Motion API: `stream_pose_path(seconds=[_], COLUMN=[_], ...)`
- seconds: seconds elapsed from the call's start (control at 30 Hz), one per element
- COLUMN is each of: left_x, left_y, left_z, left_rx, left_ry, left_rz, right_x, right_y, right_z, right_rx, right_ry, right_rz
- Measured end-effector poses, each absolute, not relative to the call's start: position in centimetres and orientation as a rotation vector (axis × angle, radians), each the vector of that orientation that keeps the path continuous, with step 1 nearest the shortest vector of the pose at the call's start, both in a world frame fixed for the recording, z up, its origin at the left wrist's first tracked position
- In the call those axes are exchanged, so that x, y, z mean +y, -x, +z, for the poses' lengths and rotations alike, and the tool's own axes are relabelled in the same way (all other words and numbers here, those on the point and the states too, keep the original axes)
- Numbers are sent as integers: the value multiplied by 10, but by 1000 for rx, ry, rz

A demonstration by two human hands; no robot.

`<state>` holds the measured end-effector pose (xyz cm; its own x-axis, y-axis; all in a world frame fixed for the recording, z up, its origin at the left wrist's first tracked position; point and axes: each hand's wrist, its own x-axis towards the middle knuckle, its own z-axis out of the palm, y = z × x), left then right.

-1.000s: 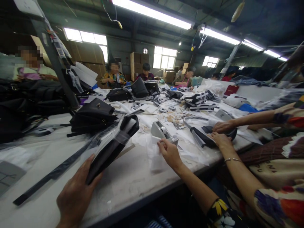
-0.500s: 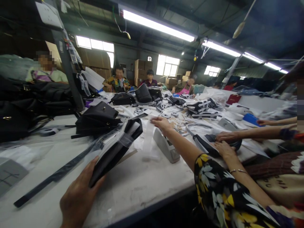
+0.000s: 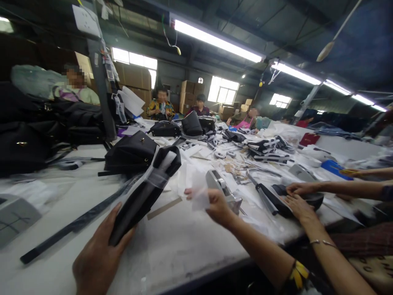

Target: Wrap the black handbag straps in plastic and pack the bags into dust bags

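My left hand grips the lower end of a folded black bag, tilted up and away to the right over the table. White padding shows in the bag's upper end, and a clear band crosses it there. My right hand is closed on a thin translucent strip of tape, blurred by motion, to the right of the bag and apart from it. Just behind my right hand stands a grey tape dispenser. A flat brownish strip lies on the table between my hands.
A black handbag and a long dark strap lie left on the white table. A grey block-like object sits at far left. On the right, a co-worker's hands work on a black bag. Scraps and rolls cover the middle.
My right hand has come down and nearer from behind the dispenser, bringing the tape strip with it. The left hand still holds the bag, hardly moved. The view has shifted slightly left.
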<state>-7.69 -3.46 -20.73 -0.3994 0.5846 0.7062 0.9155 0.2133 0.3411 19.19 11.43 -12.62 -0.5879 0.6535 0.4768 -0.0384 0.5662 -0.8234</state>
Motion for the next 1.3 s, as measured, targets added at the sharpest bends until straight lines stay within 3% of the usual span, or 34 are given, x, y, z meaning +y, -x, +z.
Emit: stream_pose_path(seconds=[0.1, 0.2, 0.4, 0.57, 0.67, 0.87, 1.07, 1.17, 1.3], left_x=[-35, -35, -34, -39, -44, -59, -68, -68, -65], left_y=[72, 70, 72, 63, 50, 27, 17, 13, 12], left_z=[-202, -199, -198, -186, -176, -166, -194, -211, -223], left_rx=[-2093, -2079, -2053, -1898, -1704, -1320, -1130, -1071, -1035], left_ry=[1395, 1443, 1457, 1467, 1523, 1791, 2075, 2143, 2181], left_rz=[-1036, -1029, -1026, -1070, -1050, -993, -840, -771, -719], right_x=[71, 53, 50, 43, 45, 37, -15, -10, 53], right_y=[-204, -214, -233, -218, -202, -207, -249, -250, -221], right_z=[-178, -193, -182, -207, -216, -197, -146, -126, -131], right_rx=[-2354, -2631, -2315, -2546, -2745, -2473, -2283, -2228, -2185], right_ry=[430, 388, 487, 714, 567, 322, 75, 274, 876], right_rz=[1028, 1041, 1265, 915, 752, 684, 729, 725, 792])
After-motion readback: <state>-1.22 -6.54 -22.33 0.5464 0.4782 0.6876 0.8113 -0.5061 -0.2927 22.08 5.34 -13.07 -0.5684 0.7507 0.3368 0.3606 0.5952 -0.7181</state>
